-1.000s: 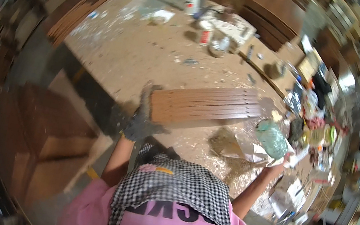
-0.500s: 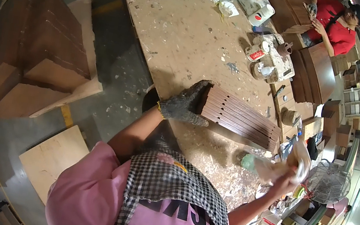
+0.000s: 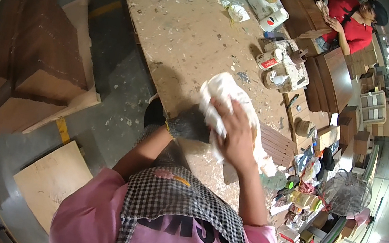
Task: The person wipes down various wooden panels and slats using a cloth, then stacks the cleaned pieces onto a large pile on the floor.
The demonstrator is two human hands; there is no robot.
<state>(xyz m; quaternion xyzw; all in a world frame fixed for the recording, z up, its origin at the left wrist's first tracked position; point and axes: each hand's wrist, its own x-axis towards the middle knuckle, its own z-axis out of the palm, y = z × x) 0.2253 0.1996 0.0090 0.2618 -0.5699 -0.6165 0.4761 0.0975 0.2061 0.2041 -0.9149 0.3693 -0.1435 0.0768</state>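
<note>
My left hand (image 3: 193, 123), in a dark grey glove, is at the near-left end of a bundle of brown grooved wooden slats (image 3: 277, 145). The white cloth covers its fingers and that end of the bundle. My bare right hand (image 3: 235, 131) presses the crumpled white cloth (image 3: 226, 88) onto the slats, fingers bent over it. Only the far-right part of the slats shows past the cloth. Below the bundle lies the worktable (image 3: 189, 32), spotted with paint and glue.
Cups (image 3: 270, 60) and a stained tray stand beyond the slats. Jars (image 3: 306, 200) and a wire fan (image 3: 346, 194) are to the right. A co-worker in red (image 3: 349, 24) is at far right by brown panels (image 3: 334, 78). Large brown pieces (image 3: 45, 53) stand at left.
My right hand has swung in from the right with the white cloth and now lies over the left end of the slats. My left hand has stayed at that end, now partly covered.
</note>
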